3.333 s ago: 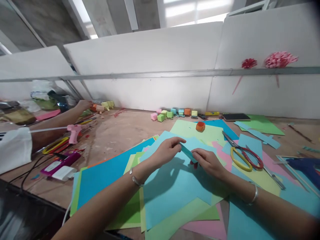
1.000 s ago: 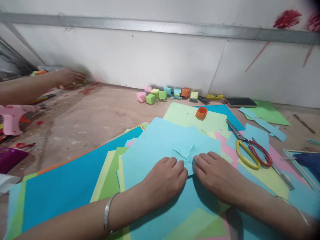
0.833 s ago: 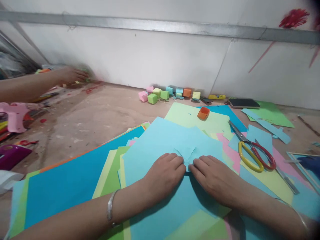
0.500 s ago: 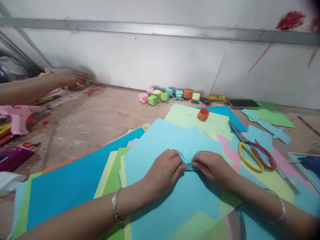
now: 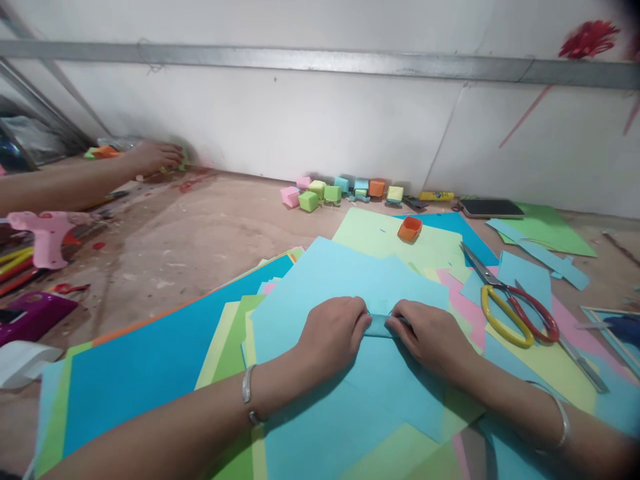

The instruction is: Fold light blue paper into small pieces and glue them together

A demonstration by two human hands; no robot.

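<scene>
A folded strip of light blue paper (image 5: pixel 379 326) stretches between my two hands, low over the stacked sheets. My left hand (image 5: pixel 336 328) pinches its left end, thumb against the curled fingers. The right end is gripped by my right hand (image 5: pixel 426 335) in the same way. Much of the strip's ends is hidden behind the fingers. Beneath both hands lies a large light blue sheet (image 5: pixel 310 287). To the right of my right hand, scissors with yellow and red handles (image 5: pixel 507 313) rest on paper scraps.
Several small paper cubes (image 5: pixel 333 194) line the wall, and an orange paper box (image 5: pixel 410 229) sits nearer. A phone (image 5: pixel 491 208) and a yellow tube (image 5: pixel 436 196) lie at the back right. On the left are a pink glue gun (image 5: pixel 47 233), a purple object (image 5: pixel 37 317) and another person's hand (image 5: pixel 155 155).
The blue strip has turned between my fingers, and the folded flaps that stood up behind it no longer show. The whole view has shifted slightly.
</scene>
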